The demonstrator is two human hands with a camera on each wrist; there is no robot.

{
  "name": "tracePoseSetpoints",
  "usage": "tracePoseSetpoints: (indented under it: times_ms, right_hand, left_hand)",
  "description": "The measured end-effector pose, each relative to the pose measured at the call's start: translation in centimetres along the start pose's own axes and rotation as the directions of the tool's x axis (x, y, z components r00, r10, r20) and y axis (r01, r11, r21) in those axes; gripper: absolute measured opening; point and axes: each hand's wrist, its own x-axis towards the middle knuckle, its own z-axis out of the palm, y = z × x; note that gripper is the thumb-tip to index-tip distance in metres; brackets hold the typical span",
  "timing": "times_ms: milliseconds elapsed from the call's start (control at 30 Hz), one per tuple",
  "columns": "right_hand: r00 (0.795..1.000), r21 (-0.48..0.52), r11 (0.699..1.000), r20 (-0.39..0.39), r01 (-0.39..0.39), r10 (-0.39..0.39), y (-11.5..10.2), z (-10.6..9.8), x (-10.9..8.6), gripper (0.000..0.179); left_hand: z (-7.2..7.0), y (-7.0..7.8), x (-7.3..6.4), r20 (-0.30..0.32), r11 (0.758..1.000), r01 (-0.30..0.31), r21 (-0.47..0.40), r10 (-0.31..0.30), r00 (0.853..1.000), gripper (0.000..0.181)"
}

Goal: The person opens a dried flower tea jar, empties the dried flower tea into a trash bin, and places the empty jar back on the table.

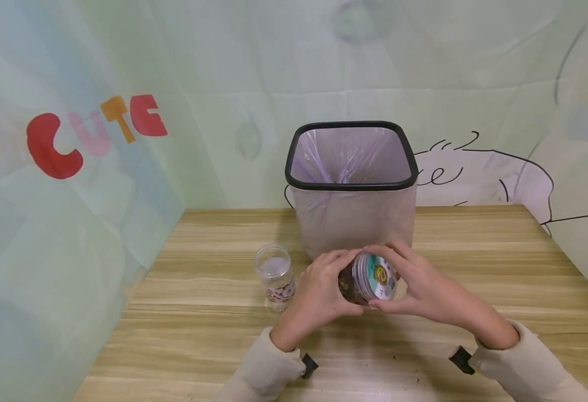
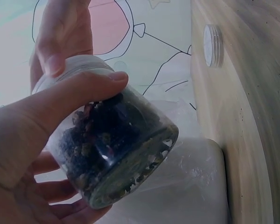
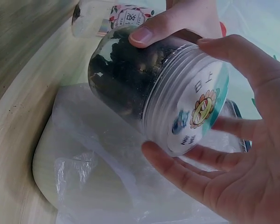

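Observation:
A clear plastic jar (image 3: 123,65) of dark dried bits is tilted above the table in front of the bin. My left hand (image 1: 319,287) grips its body, thumb across the side in the left wrist view. At the other end, the fingers and thumb of my right hand (image 1: 421,285) curl round the ridged rim of the lid (image 1: 381,277), which bears a sunflower sticker. The lid sits on the jar. Just left of my left hand stands a second clear jar (image 1: 275,277), lidless, with a floral label.
A pale waste bin (image 1: 359,215) with a black rim and plastic liner stands at the back of the wooden table (image 1: 213,335). The left wrist view shows a loose clear screw lid (image 2: 213,45) on the tabletop. A few dark specks lie near the front.

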Motion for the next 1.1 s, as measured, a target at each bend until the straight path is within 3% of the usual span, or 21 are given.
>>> tracePoseSetpoints:
  times_ms: [300,767,1100]
  right_hand:
    - [0.996,0.007,0.996,-0.025,0.084,-0.083,0.1,-0.3,0.0,0.082]
    - [0.998,0.041,0.998,-0.035,0.051,-0.049,0.6,-0.6,-0.4,0.087]
    - [0.999,0.166,0.986,-0.035,-0.027,0.033,1.4,-0.3,-1.1,0.084]
  left_hand:
    - [-0.1,0.0,-0.1,0.010,1.000,0.024,-0.019,-0.024,1.000,0.096]
    - [-0.1,-0.6,-0.3,0.008,0.996,0.034,-0.088,-0.033,0.999,0.093]
    - [-0.3,-1.0,-0.5,-0.007,0.993,0.056,-0.105,-0.057,0.998,0.092]
